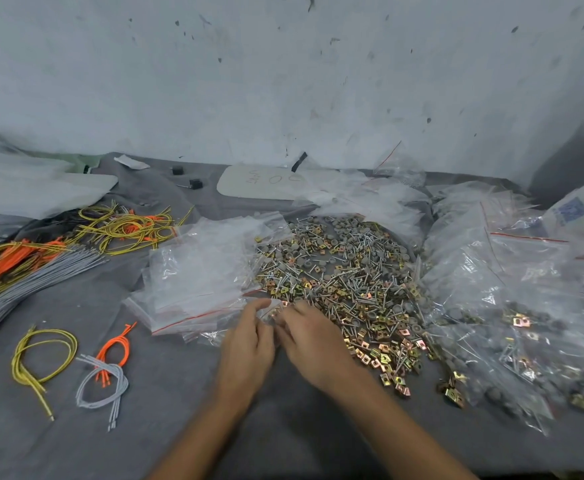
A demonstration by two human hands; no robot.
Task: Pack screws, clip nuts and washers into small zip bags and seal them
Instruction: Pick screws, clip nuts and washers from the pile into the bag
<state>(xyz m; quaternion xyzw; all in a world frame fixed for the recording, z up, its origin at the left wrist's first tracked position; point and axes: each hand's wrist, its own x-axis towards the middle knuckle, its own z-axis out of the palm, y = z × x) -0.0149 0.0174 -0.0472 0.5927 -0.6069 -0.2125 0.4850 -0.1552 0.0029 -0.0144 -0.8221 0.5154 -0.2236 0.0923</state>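
Note:
A wide heap of silver screws, brass-coloured clip nuts and grey washers (349, 278) covers the grey cloth at centre right. Left of it lies a stack of empty small zip bags (197, 271) with red seal lines. My left hand (249, 344) and my right hand (313, 337) meet at the heap's near left edge. Together they pinch one small clear zip bag (272, 311) between their fingertips. What the bag holds is hidden by the fingers.
Filled, sealed bags (512, 327) pile up on the right. Yellow, orange and grey cable ties (106, 368) lie at the left, with a larger tangle (124, 230) behind. A white oval panel (262, 183) leans near the wall.

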